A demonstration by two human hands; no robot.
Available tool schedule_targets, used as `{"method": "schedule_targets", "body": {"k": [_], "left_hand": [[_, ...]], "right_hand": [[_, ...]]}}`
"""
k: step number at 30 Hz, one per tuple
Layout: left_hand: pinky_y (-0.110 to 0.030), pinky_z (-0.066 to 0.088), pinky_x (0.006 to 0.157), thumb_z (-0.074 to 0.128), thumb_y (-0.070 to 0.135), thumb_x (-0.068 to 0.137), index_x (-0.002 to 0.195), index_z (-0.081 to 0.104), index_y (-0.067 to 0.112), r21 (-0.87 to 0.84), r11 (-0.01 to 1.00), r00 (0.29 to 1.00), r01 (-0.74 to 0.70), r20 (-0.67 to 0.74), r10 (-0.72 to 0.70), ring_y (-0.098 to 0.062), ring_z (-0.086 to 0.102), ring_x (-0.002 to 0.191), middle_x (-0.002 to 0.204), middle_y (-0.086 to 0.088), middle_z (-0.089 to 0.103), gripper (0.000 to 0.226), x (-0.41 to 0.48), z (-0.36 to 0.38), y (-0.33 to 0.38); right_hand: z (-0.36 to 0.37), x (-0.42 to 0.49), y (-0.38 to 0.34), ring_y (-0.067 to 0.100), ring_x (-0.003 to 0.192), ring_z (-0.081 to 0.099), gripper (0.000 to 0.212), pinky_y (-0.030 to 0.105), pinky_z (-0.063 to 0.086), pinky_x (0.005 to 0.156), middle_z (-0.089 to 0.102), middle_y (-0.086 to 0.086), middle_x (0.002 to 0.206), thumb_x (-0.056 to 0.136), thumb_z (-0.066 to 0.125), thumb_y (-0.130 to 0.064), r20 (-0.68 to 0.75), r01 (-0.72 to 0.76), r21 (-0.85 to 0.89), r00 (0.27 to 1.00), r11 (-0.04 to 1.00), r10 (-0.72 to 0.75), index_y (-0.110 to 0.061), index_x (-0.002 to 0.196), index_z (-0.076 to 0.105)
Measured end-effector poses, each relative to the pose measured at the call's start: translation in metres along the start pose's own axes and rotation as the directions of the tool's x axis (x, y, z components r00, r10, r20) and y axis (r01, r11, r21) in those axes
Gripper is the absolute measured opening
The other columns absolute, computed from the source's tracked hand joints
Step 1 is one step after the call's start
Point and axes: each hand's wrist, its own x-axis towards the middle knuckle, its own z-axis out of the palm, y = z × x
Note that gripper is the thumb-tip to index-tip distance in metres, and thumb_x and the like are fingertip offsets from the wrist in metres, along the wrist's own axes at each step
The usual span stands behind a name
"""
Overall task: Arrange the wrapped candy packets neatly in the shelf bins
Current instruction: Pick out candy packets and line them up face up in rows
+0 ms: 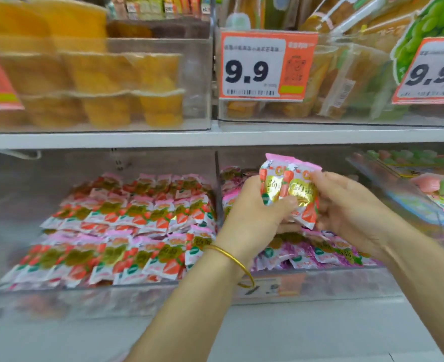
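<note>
Fingers (287, 203) of the left hand (252, 212) curl around a small bunch of candy packets (275, 184), gripping it from the left, while the right hand (351, 205) pinches the same bunch from the other side, its fingers bent against the top and right edges. The bunch has pink tops, gold middles and red strawberry pictures, and it is held upright in the air above the right bin (333, 283) on the lower shelf. That clear bin holds loose purple and pink packets (320, 254), lying at mixed angles beneath the hands. Just beside it, past a thin divider, the left bin (111, 299) holds red and gold packets (137, 231) laid in overlapping rows that run front to back. A gold bangle (234, 259) sits on the left wrist. Above, a white shelf board (137, 139) carries clear boxes of orange jelly cups (111, 87) on the left and bagged snacks behind a price tag (265, 66) reading 9.9 on the right. Far right on the lower level, a tilted tray (398, 178) shows pink and green sweets, blurred.
</note>
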Motion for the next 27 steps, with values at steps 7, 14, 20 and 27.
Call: {"method": "schedule_targets", "body": {"k": [7, 14, 20, 27], "left_hand": [[-0.036, 0.059, 0.072, 0.056, 0.005, 0.089, 0.111, 0.05, 0.009, 0.118, 0.993, 0.97, 0.007, -0.24, 0.022, -0.022, 0.066, 0.081, 0.104, -0.017, 0.063, 0.023, -0.05, -0.093, 0.016], [-0.035, 0.051, 0.064, 0.06, 0.011, 0.086, 0.1, 0.05, 0.001, 0.416, 0.883, 0.838, 0.217, -0.544, 0.05, -0.017, 0.054, 0.062, 0.08, -0.01, 0.052, 0.019, -0.033, -0.183, 0.001], [-0.035, 0.046, 0.073, 0.06, 0.021, 0.088, 0.109, 0.04, 0.001, 0.667, 0.653, 0.857, 0.36, -0.512, 0.051, -0.032, 0.056, 0.092, 0.09, -0.017, 0.049, 0.035, 0.006, -0.157, -0.009], [-0.032, 0.027, 0.052, 0.044, 0.035, 0.096, 0.085, 0.039, 0.007, 0.762, 0.54, 0.858, 0.357, -0.496, 0.133, -0.02, 0.039, 0.061, 0.065, -0.003, 0.039, 0.031, 0.014, -0.163, -0.015]], "right_hand": [[0.032, 0.01, 0.008, 0.014, 0.044, 0.052, 0.066, 0.024, 0.044, 0.038, 0.06, 0.005, 0.064, 0.055, 0.067, -0.069, 0.037, -0.119, 0.009, 0.992, 0.993, 0.119, -0.012, 0.086, 0.058], [0.048, 0.014, 0.011, 0.013, 0.044, 0.053, 0.044, 0.022, 0.044, 0.039, 0.06, 0.004, 0.063, 0.082, 0.048, -0.053, 0.042, -0.156, 0.031, 0.987, 0.987, 0.154, -0.011, 0.089, 0.058], [0.05, 0.018, 0.016, 0.014, 0.047, 0.053, 0.042, 0.024, 0.045, 0.041, 0.06, 0.006, 0.067, 0.09, 0.043, -0.048, 0.026, -0.159, 0.004, 0.987, 0.987, 0.158, -0.008, 0.092, 0.058], [0.043, 0.021, 0.016, 0.015, 0.049, 0.053, 0.042, 0.023, 0.045, 0.042, 0.061, 0.006, 0.066, 0.091, 0.042, -0.047, 0.018, -0.141, 0.005, 0.99, 0.99, 0.141, -0.008, 0.091, 0.059]]}}
